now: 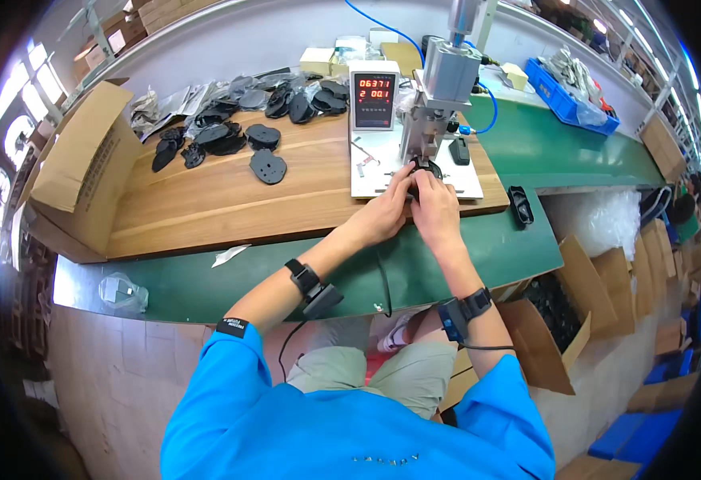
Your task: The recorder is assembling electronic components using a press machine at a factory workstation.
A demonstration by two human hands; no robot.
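At twelve o'clock, the left hand (386,213) and right hand (438,210) held the black plastic part (434,169), fingers narrowed; it appeared light, stiff, best gripped by its rim.

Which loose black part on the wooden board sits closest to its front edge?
The single rounded plate, lying flat with small holes showing. The other loose black parts lie farther back on the wooden board, mostly in heaps.
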